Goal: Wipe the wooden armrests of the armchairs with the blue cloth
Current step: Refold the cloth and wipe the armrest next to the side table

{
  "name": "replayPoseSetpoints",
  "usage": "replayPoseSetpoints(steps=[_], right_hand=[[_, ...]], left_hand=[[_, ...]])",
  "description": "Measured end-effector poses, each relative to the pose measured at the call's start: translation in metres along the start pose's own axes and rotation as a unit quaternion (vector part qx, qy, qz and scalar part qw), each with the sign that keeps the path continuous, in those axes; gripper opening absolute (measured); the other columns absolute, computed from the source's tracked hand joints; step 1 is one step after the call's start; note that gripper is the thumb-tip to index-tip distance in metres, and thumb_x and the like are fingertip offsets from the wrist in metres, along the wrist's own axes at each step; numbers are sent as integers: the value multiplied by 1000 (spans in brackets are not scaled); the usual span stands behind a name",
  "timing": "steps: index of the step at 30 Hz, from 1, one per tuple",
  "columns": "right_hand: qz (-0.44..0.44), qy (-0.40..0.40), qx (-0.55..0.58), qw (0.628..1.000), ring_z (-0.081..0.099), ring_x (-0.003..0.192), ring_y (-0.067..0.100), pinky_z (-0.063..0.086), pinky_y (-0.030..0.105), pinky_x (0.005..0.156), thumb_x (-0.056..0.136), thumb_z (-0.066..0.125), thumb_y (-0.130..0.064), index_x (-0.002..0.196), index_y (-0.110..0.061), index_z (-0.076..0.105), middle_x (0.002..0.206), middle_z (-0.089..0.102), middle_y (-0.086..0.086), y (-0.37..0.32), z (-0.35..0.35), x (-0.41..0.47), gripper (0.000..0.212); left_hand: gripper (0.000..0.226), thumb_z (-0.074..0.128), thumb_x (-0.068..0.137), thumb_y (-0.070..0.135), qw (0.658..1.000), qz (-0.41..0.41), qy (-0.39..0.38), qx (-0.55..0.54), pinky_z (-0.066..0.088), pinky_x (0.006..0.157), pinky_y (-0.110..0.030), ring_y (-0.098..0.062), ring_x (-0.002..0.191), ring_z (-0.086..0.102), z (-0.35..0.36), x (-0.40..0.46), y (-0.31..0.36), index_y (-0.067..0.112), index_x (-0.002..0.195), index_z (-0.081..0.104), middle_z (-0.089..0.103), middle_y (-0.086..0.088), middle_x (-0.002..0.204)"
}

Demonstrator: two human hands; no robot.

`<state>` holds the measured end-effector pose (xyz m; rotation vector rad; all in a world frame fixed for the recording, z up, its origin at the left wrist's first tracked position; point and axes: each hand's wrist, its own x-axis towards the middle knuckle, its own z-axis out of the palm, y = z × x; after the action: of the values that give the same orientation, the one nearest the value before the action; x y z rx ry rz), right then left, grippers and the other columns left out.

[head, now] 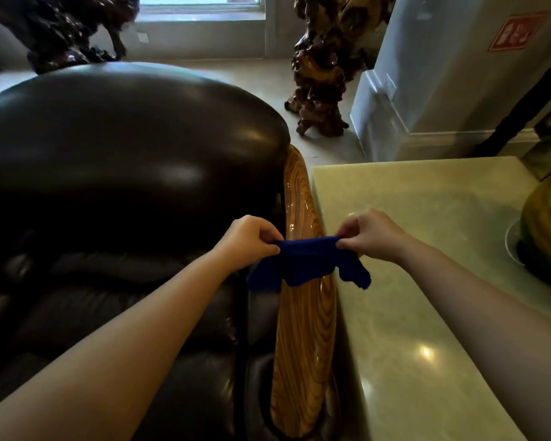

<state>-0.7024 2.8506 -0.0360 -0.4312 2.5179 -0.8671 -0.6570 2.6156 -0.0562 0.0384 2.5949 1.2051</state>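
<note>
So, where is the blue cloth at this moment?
In the head view the blue cloth is low in the centre, stretched between the left hand and the right hand, over the wooden armrest beside the pale stone table.

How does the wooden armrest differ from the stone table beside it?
The wooden armrest is narrow, curved and brown with bold striped grain; the stone table is broad, flat and pale green. The blue cloth, held by both hands, hangs over the armrest, with one corner over the table edge. Both surfaces are glossy.

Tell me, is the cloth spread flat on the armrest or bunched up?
Bunched. Both hands, left hand and right hand, pinch the cloth taut above the armrest; its lower edges hang crumpled.
</note>
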Motion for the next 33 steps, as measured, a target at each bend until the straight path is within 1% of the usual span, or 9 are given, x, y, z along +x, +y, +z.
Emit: replayPoseSetpoints(steps=[4, 9, 13, 21, 24, 26, 28, 30, 33], right_hand=[[4, -10, -42, 999, 61, 70, 2, 45, 13, 57, 79, 67, -13, 81, -26, 68, 72, 63, -15, 27, 24, 8, 13], [55, -75, -72, 993, 60, 78, 8, 47, 21, 68, 78, 67, -12, 82, -24, 68, 84, 66, -6, 80, 90, 17, 12], [60, -85, -83, 991, 63, 86, 14, 48, 23, 77, 78, 67, -12, 93, -14, 72, 94, 71, 2, 117, 133, 12, 16], [148, -41, 133, 979, 64, 80, 10, 53, 18, 53, 76, 73, -13, 89, -17, 69, 90, 69, 0, 137, 155, 12, 14], [117, 40, 123, 985, 64, 95, 14, 54, 25, 77, 78, 71, -18, 103, -17, 66, 103, 69, 1, 132, 161, 16, 26], [61, 200, 13, 978, 52, 119, 19, 39, 28, 100, 85, 62, -26, 124, -16, 55, 126, 60, 4, 133, 175, 14, 40], [48, 302, -71, 950, 23, 140, 21, 20, 34, 112, 93, 43, -36, 143, -21, 27, 151, 31, 6, 129, 197, 9, 55], [49, 298, -91, 949, 2, 144, 20, 11, 42, 115, 94, 27, -41, 146, -26, 2, 156, 6, 5, 127, 229, 9, 59], [86, 272, -115, 952, 3, 144, 24, 19, 51, 114, 93, 21, -43, 146, -18, 2, 155, 2, 8, 131, 272, 20, 62]], left_hand=[[24, 66, 79, 12, 1000, 11, 5, -3, 45, 65, -13, 4, 81, 59, 33, -1, -23, 34, 87, 62, 61, 15, 83], [24, 64, 80, 8, 997, -54, -46, 7, 47, 88, -24, -7, 97, 57, 102, 1, -77, 19, 103, 64, 61, 5, 104], [25, 66, 79, 8, 995, -70, -74, -3, 45, 82, -19, -4, 91, 57, 140, -2, -110, 16, 103, 64, 62, 5, 102], [22, 71, 75, 11, 980, -122, -71, -138, 54, 78, -20, -4, 87, 66, 142, 2, -127, 21, 94, 65, 68, 6, 91], [32, 68, 78, 12, 984, -113, -35, -131, 53, 90, -30, -7, 98, 63, 144, 9, -127, 19, 109, 60, 65, 2, 106], [45, 59, 85, 18, 994, -65, 61, -59, 41, 104, -35, -11, 121, 49, 158, 10, -133, 20, 128, 47, 52, 2, 131], [52, 41, 93, 28, 986, -21, 167, -3, 20, 114, -32, -5, 140, 17, 179, 9, -135, 27, 142, 24, 24, 9, 151], [54, 24, 93, 34, 982, -2, 182, 39, 6, 117, -33, 2, 140, -9, 210, 11, -138, 32, 142, -1, -5, 14, 153], [61, 20, 92, 37, 985, -12, 148, 88, 1, 118, -38, 2, 136, -25, 253, 21, -149, 33, 136, -23, -30, 20, 145]])
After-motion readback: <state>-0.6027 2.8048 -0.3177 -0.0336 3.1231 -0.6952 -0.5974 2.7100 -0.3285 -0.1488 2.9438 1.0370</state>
